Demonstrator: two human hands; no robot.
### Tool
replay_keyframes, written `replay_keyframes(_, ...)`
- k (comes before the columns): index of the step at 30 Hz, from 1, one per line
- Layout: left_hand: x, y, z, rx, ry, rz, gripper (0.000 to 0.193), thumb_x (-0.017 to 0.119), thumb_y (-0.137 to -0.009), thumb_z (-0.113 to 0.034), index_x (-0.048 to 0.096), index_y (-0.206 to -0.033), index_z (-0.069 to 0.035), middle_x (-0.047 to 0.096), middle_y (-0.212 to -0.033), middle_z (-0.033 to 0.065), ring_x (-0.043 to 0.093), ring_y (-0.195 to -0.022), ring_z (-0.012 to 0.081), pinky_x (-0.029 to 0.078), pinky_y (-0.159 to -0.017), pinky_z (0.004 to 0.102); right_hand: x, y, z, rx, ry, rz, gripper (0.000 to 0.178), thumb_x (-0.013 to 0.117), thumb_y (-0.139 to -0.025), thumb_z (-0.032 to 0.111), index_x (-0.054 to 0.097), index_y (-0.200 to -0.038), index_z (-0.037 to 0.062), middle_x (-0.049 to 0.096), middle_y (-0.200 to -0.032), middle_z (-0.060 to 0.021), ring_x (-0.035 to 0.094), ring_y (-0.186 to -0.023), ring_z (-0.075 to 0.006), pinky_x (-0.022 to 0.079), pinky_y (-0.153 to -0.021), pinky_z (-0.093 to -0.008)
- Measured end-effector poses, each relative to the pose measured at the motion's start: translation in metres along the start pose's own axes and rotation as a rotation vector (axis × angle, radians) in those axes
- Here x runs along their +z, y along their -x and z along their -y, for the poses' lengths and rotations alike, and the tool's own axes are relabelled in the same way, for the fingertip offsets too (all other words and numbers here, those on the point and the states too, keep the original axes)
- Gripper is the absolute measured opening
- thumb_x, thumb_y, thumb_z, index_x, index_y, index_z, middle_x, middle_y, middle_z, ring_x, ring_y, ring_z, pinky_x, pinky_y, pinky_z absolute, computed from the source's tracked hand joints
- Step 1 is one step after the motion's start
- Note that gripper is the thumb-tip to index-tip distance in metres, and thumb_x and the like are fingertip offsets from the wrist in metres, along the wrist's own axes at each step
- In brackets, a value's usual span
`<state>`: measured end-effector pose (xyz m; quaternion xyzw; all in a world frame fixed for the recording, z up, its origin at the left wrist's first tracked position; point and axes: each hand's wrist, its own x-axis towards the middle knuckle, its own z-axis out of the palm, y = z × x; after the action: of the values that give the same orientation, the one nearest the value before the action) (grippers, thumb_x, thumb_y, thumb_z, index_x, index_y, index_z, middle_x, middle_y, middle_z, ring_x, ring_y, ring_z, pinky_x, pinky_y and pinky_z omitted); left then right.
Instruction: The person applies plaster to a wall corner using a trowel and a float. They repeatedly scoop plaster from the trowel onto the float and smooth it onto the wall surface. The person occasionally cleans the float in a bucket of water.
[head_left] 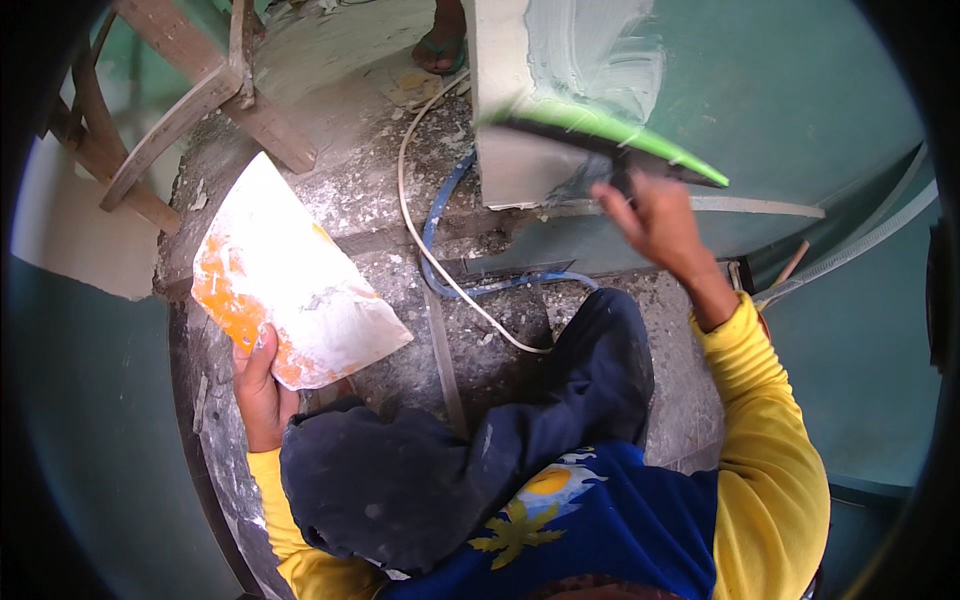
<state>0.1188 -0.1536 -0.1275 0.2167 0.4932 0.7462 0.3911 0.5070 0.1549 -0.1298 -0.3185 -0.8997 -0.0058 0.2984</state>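
Wall [780, 85] is landmark. Wooden frame [210, 90] well left of it. White-orange board [290, 280] left too, left hand [262, 395] pinching its lower edge. Green-edged blade [630, 140] in front of wall, just beyond nearer right hand [655, 222], long axis slanting down rightward; contact unclear. Right fist wraps handle, blurred. White hose [405, 180] lies left of wall.

The floor [690, 400] is dark and rough, spattered with pale flecks (some like dried splashes). A thin white cable [404, 180] curves over it, crossing a blue hose [436, 205]. A narrow strip [443, 360] runs nearby, perhaps loose, though the shadow makes that uncertain.
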Motion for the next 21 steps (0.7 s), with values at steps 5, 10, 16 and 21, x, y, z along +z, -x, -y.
replay_keyframes(5, -0.002, 0.002, -0.002, -0.017, -0.005, -0.028, 0.052, 0.062, -0.103, -0.01, 0.043, -0.15, 0.0, 0.059, -0.143, 0.0157, 0.059, -0.132, 0.0252, 0.045, -0.113, 0.0415, 0.062, 0.04, -0.009, -0.067, 0.199, 0.268, 0.04, 0.066, -0.099, 0.041, 0.064, -0.085, 0.0032, 0.066, -0.064, -0.0158, 0.067, -0.059, -0.0357, 0.052, -0.054, -0.0469)
replay_keyframes(10, -0.014, 0.001, 0.002, -0.012, -0.085, -0.043, 0.06, 0.063, -0.103, -0.018, 0.036, -0.154, 0.001, 0.055, -0.148, 0.0177, 0.056, -0.135, 0.0286, 0.043, -0.116, 0.0435, 0.082, 0.037, -0.006, -0.068, 0.199, 0.269, 0.039, 0.066, -0.098, 0.04, 0.063, -0.083, 0.0044, 0.067, -0.065, -0.0154, 0.067, -0.059, -0.0353, 0.053, -0.054, -0.047)
replay_keyframes(16, -0.009, -0.002, 0.002, 0.005, -0.078, -0.009, 0.06, 0.062, -0.104, -0.019, 0.036, -0.154, 0.001, 0.055, -0.148, 0.018, 0.057, -0.135, 0.0285, 0.044, -0.115, 0.0435, 0.059, 0.022, -0.008, 0.011, 0.242, 0.132, 0.041, 0.065, -0.099, 0.041, 0.061, -0.08, 0.0048, 0.066, -0.066, -0.0162, 0.066, -0.058, -0.0353, 0.051, -0.053, -0.0483)
replay_keyframes(21, -0.007, -0.001, 0.002, -0.016, -0.03, -0.013, 0.056, 0.063, -0.103, -0.015, 0.041, -0.152, 0.001, 0.058, -0.144, 0.0168, 0.058, -0.132, 0.0259, 0.045, -0.114, 0.0417, -0.006, -0.008, -0.031, 0.005, 0.096, -0.235, 0.04, 0.076, -0.095, 0.029, 0.055, -0.072, 0.0039, 0.057, -0.06, -0.0155, 0.059, -0.053, -0.0334, 0.046, -0.051, -0.0429)
